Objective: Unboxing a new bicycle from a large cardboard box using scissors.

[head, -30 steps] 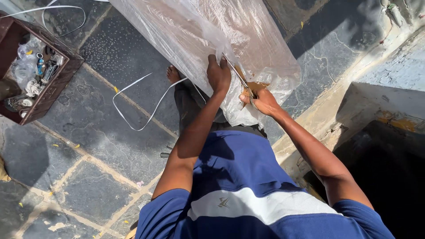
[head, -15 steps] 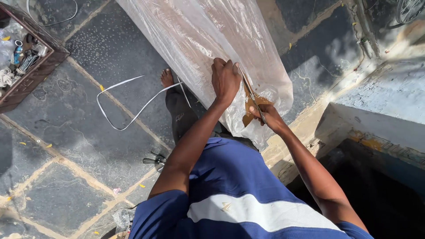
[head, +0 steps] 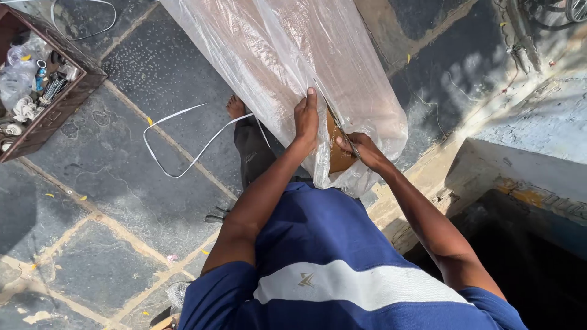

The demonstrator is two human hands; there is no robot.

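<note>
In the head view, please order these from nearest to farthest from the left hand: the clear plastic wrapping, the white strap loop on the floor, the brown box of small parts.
1. The clear plastic wrapping: the left hand presses on it.
2. The white strap loop: on the dark stone floor, to the hand's left.
3. The brown box of small parts: far left, at the picture's edge.
</note>
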